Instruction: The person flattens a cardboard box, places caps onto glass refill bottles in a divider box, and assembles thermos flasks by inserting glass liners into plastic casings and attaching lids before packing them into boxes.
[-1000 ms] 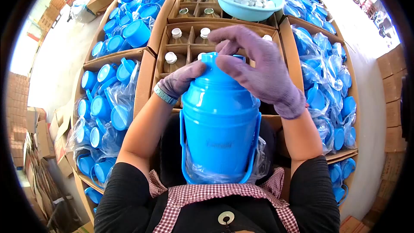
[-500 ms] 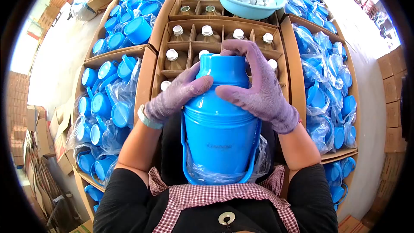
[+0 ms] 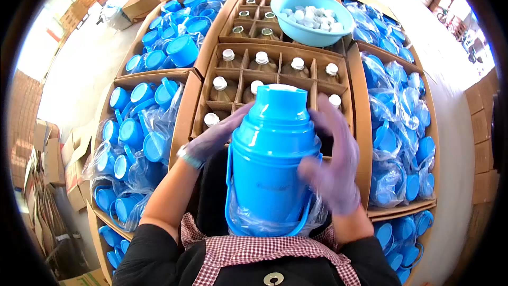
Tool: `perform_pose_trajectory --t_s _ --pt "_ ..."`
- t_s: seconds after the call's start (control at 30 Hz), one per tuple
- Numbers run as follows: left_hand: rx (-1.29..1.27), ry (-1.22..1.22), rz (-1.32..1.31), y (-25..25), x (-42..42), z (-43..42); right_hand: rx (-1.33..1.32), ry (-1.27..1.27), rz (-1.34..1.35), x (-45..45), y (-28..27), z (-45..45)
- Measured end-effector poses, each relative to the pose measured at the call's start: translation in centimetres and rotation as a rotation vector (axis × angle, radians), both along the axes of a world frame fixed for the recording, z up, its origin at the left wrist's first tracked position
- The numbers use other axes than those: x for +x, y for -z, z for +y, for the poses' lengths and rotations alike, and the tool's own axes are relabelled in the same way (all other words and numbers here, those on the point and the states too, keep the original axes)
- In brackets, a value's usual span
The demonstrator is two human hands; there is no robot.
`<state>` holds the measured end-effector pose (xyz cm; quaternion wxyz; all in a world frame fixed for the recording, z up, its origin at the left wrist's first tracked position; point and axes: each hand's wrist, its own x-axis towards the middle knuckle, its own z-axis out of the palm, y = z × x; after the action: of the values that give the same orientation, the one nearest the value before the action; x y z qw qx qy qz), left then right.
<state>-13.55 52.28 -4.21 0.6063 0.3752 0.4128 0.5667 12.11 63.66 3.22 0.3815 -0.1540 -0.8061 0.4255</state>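
Note:
A blue jug (image 3: 272,175) with a narrower neck and a side handle stands upright in front of my body, clear plastic film around its base. My left hand (image 3: 218,136), in a purple-grey glove, rests against the jug's upper left side, its fingertips partly hidden behind the jug. On the right, my right hand (image 3: 334,161), also gloved, is spread with thumb and fingers apart beside the jug and is slightly blurred. Whether it touches the jug is unclear. Just beyond, a divided carton (image 3: 350,122) holds bottles with white caps (image 3: 261,57).
A light blue basin (image 3: 313,37) of white caps sits on the cartons behind. Open boxes of blue cups in plastic flank both sides (image 3: 182,51) (image 3: 389,137). Flattened cardboard (image 3: 50,206) leans at the far left. Stacked cartons (image 3: 481,143) stand at the right.
Both hands have moved from the jug's neck down to its sides, and the right hand has spread. The view has shifted, so the jug and cartons appear lower.

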Motion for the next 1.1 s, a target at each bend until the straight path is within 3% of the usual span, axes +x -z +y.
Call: perform_pose_trajectory --t_s 0.03,0.13,0.17,0.23,0.37,0.4,0.5,0.6,0.63,0.67,0.73,0.77,0.8,0.83,0.87,0.9,0.93,1.0,1.1 --pt "0.000 0.078 -0.099 1.2 -0.1 0.8 0.301 0.047 -0.018 0.4 -1.7 -1.6" --pt "0.019 0.203 -0.246 2.7 1.6 3.7 0.406 -0.148 -0.136 -0.5 -5.4 -3.3" --pt "0.029 0.209 -0.252 2.5 2.5 4.4 0.044 -0.248 -0.022 -0.7 -5.9 -1.9" --pt "0.063 0.205 -0.219 1.8 4.4 5.2 0.322 -0.196 0.099 -2.5 -7.5 3.6" --pt "0.124 0.131 -0.128 0.2 6.9 3.6 0.153 -0.920 -0.115 -4.4 -14.3 4.7" --pt "0.142 0.090 -0.098 -0.3 6.9 2.7 0.211 -0.933 -0.198 -4.4 -15.8 3.1" --pt "0.184 -0.172 0.039 -2.8 7.1 -2.5 0.461 -0.780 -0.309 -2.0 -19.6 -2.9" --pt "0.203 -0.667 0.231 -6.0 11.0 -10.2 0.446 -0.252 -0.411 -0.3 -16.5 -2.7" --pt "0.144 -0.653 0.281 -8.2 14.0 -13.1 0.746 -0.178 -0.496 -0.5 -12.1 1.3" --pt "0.317 -0.593 0.659 -9.6 16.4 -14.6 0.994 -0.178 -0.683 0.1 -10.7 3.1" --pt "0.399 -0.337 1.089 -12.4 17.5 -17.6 0.859 -0.139 -0.689 1.9 -9.9 0.9" --pt "0.321 -0.163 1.151 -14.4 15.2 -18.7 0.807 -0.097 -0.681 2.7 -10.1 0.4" --pt "0.516 -0.348 1.319 -16.1 13.2 -19.5 0.676 -0.022 -0.685 3.4 -10.8 -0.5" --pt "0.507 -0.612 1.237 -17.9 12.0 -21.5 0.543 0.056 -0.675 4.1 -11.6 -1.4" --pt "0.701 -1.100 1.345 -19.7 11.4 -24.1 0.505 0.094 -0.657 4.8 -14.2 -4.0" --pt "0.938 -1.327 1.207 -21.2 11.1 -25.9 0.458 0.122 -0.646 5.3 -15.4 -5.8" --pt "1.270 -1.318 1.018 -23.1 10.8 -27.3 0.491 0.149 -0.598 5.4 -15.3 -6.3" --pt "1.834 -0.946 0.692 -26.3 11.8 -28.7 0.483 0.185 -0.618 5.7 -15.6 -6.8" --pt "2.128 -0.496 0.479 -28.7 14.3 -29.0 0.475 0.188 -0.591 5.6 -15.6 -7.1"
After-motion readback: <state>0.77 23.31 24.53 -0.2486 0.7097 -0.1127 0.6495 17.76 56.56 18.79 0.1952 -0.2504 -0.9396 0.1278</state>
